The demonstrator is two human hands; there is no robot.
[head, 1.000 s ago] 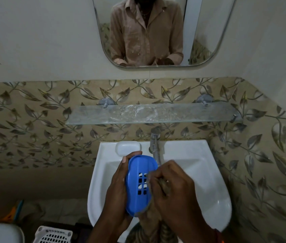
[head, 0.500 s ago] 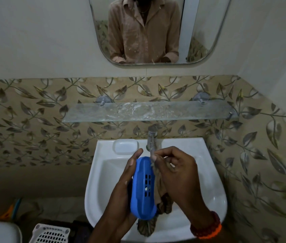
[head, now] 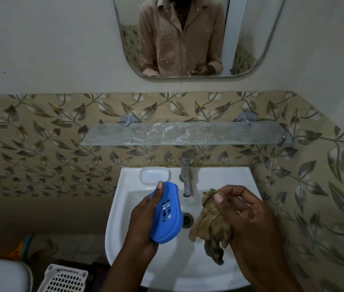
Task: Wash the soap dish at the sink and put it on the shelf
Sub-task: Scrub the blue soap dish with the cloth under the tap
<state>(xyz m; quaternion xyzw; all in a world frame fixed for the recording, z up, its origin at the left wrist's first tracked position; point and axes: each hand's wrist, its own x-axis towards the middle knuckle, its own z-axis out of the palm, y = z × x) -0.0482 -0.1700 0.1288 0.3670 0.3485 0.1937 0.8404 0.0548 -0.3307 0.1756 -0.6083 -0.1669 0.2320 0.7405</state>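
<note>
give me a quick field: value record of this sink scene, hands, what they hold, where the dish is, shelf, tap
left hand: grips the blue soap dish, thumb on its upper edge
right hand: pinches a brown cloth
dish position: held over the white sink, slotted face up, apart from the cloth
glass shelf: on the wall above the sink, smeared, dish not on it yet
tap: no water seen running
drain: between dish and cloth
white basket: on the floor, lower left
</note>
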